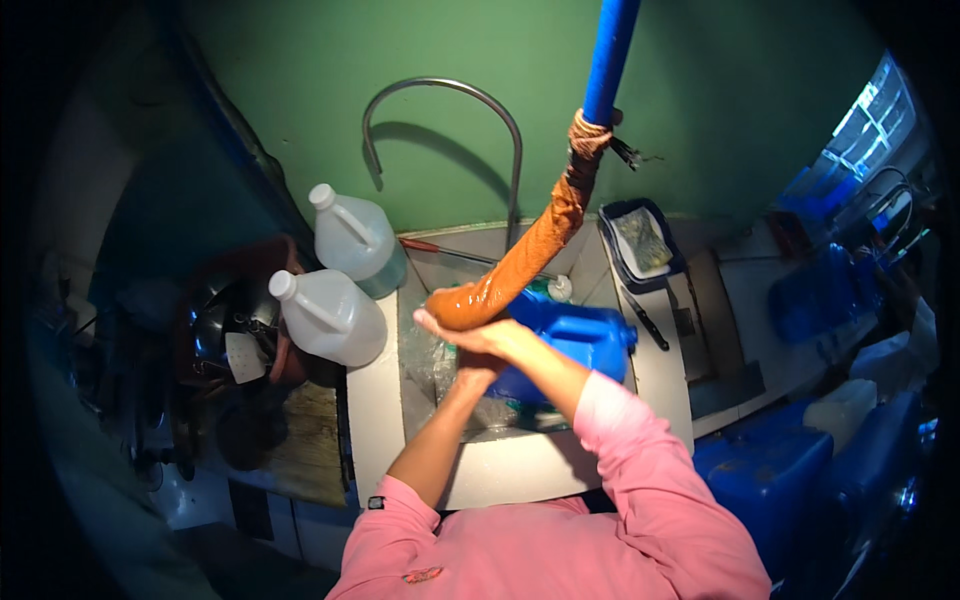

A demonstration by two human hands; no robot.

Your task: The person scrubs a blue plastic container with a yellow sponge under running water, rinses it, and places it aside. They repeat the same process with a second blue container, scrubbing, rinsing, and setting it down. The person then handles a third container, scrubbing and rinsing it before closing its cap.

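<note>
Cupping the right hand [484,338] beneath the lower end of a wet-looking orange-brown wrapped tube [533,254], extending its fingers together toward the left. Seeing its thumb hidden; unable to tell whether gripping or only supporting. Placing the left hand [478,371] just below and close against the right. Finding most of it covered, hence unable to tell its opening or any hold.

Locating the tube over the sink [594,265], slanting down from a blue pipe [610,60] and bound there with string [589,135]. Observing a blue jug [595,340] in the sink, just right of both hands, with clear plastic [430,368] at left.

Noting a front jug [338,328] and a rear jug [362,243], both translucent and white-capped, standing on the white surface [374,425]. Recording at right a black-handled knife [653,327] lying near a dark-blue tray [640,285] holding a greenish item [650,240]. Marking a curved metal faucet [517,165] rising behind the sink, before a green wall [720,120].
</note>
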